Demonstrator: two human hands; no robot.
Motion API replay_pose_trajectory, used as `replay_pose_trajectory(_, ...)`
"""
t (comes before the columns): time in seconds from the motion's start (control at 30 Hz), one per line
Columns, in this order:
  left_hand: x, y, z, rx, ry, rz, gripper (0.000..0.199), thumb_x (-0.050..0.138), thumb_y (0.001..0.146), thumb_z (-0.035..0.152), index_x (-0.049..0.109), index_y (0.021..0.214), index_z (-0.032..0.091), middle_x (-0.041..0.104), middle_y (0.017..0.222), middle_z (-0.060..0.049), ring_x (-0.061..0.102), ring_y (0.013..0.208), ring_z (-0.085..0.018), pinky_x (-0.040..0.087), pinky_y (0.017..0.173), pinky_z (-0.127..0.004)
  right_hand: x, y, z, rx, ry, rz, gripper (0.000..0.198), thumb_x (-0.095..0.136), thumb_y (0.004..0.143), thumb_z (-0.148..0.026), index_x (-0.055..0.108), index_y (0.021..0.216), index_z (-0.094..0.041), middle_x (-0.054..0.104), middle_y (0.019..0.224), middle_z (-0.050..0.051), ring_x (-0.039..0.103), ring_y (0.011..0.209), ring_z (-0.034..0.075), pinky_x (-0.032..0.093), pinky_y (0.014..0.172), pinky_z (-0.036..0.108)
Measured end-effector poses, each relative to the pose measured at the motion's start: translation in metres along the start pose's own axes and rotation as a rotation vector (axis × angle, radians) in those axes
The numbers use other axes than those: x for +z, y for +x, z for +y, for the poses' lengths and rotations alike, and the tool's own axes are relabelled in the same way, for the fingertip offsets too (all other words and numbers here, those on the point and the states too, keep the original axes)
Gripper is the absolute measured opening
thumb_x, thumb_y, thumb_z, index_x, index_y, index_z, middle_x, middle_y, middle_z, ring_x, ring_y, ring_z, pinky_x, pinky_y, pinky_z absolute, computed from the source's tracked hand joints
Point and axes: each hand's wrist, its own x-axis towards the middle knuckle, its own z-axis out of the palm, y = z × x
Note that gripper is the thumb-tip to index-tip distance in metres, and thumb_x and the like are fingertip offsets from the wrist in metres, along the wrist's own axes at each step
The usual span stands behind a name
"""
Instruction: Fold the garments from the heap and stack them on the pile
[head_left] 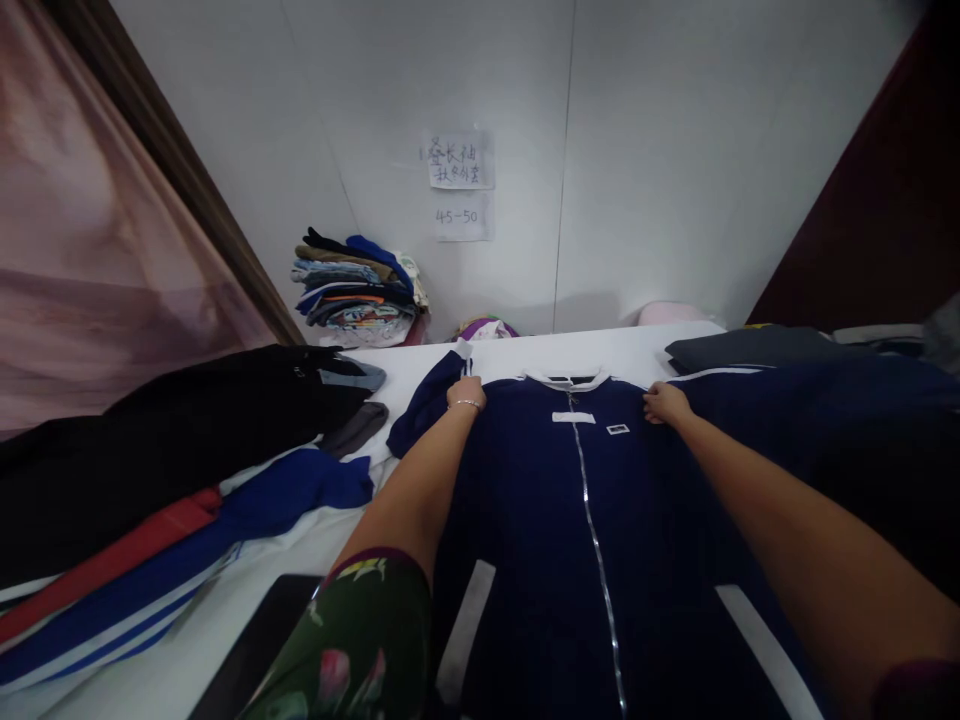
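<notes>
A navy zip-up jacket (532, 500) with a white collar and white pocket strips lies spread face up, its collar toward the wall. My left hand (466, 393) is closed on the jacket near the shoulder on the left, where one sleeve (427, 400) is bent outward with its white cuff at the far edge. My right hand (665, 403) pinches the other shoulder of the jacket. The second sleeve stretches off to the right, and its far end is hard to tell from the dark cloth there.
Black, red and blue garments (292, 490) lie along the left of the white table (517, 355). A dark flat object (255, 650) sits near my left forearm. Folded clothes (360, 285) are stacked by the wall, below handwritten paper signs (461, 185). A grey garment (750, 348) lies at right.
</notes>
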Motion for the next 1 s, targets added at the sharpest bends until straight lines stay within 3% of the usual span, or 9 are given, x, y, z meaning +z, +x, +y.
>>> replay_pose_trajectory(0.17,-0.034,-0.018,-0.011,0.005,-0.034,0.207,0.038,0.036,0.087,0.019,0.055,0.12,0.021,0.055,0.122,-0.015,0.058,0.105,-0.026,0.045,0.085,-0.037,-0.02,-0.017,-0.036,-0.035,0.271,0.14,0.011,0.053,0.085,-0.017,0.045,0.079,-0.02,0.055,0.053,-0.004,0.059,0.045,0.011,0.05,0.042,0.02)
replay_pose_trajectory(0.37,-0.104,-0.035,-0.021,0.028,-0.123,0.549,0.032,0.041,0.086,0.02,0.057,0.114,0.022,0.054,0.115,-0.013,0.056,0.103,-0.027,0.043,0.086,-0.039,-0.068,-0.031,-0.101,-0.171,0.483,0.291,0.013,0.049,0.086,-0.01,0.042,0.085,-0.02,0.057,0.058,-0.006,0.059,0.05,0.009,0.053,0.05,0.021)
replay_pose_trajectory(0.57,-0.168,-0.039,-0.02,0.03,-0.126,0.676,0.032,0.041,0.088,0.021,0.054,0.117,0.02,0.05,0.123,-0.012,0.052,0.105,-0.024,0.039,0.09,-0.037,-0.097,-0.014,-0.16,-0.311,0.618,0.456,0.013,0.051,0.086,-0.007,0.044,0.092,-0.016,0.058,0.059,-0.006,0.058,0.051,0.008,0.052,0.054,0.025)
replay_pose_trajectory(0.67,-0.185,-0.024,-0.02,0.02,-0.142,0.7,0.03,0.039,0.092,0.019,0.049,0.12,0.013,0.048,0.126,-0.01,0.049,0.108,-0.019,0.035,0.096,-0.038,-0.1,0.009,-0.185,-0.361,0.565,0.492,0.019,0.05,0.088,-0.01,0.043,0.105,-0.008,0.066,0.077,0.002,0.059,0.058,0.006,0.05,0.059,0.023)
replay_pose_trajectory(0.77,-0.181,0.0,-0.02,0.001,-0.166,0.674,0.033,0.039,0.093,0.016,0.045,0.124,0.006,0.044,0.131,-0.012,0.047,0.115,-0.021,0.033,0.099,-0.04,-0.087,0.025,-0.192,-0.415,0.418,0.454,0.032,0.041,0.094,-0.017,0.036,0.118,0.003,0.064,0.105,0.017,0.062,0.082,0.007,0.047,0.071,0.024)
replay_pose_trajectory(0.83,-0.161,0.014,-0.02,-0.005,-0.201,0.581,0.044,0.046,0.09,0.021,0.04,0.132,0.008,0.039,0.138,-0.015,0.045,0.122,-0.024,0.034,0.101,-0.037,-0.065,0.027,-0.181,-0.408,0.259,0.352,0.052,0.045,0.093,-0.025,0.027,0.128,0.008,0.054,0.123,0.025,0.057,0.105,0.013,0.043,0.084,0.028)
replay_pose_trajectory(0.93,-0.108,0.017,-0.018,0.088,-0.218,0.358,0.064,0.055,0.086,0.029,0.029,0.142,0.014,0.026,0.15,-0.015,0.035,0.133,-0.024,0.032,0.106,-0.032,-0.016,0.01,-0.141,-0.342,0.007,0.073,0.08,0.056,0.087,-0.036,0.012,0.143,0.001,0.037,0.141,0.026,0.044,0.126,0.023,0.037,0.1,0.035)
replay_pose_trajectory(1.0,-0.065,0.003,-0.018,0.218,-0.173,0.192,0.059,0.051,0.088,0.031,0.032,0.141,0.015,0.024,0.152,-0.013,0.029,0.137,-0.022,0.028,0.109,-0.032,0.016,-0.01,-0.104,-0.328,-0.071,-0.03,0.074,0.067,0.08,-0.031,0.032,0.141,-0.008,0.042,0.141,0.019,0.041,0.129,0.028,0.033,0.106,0.039)
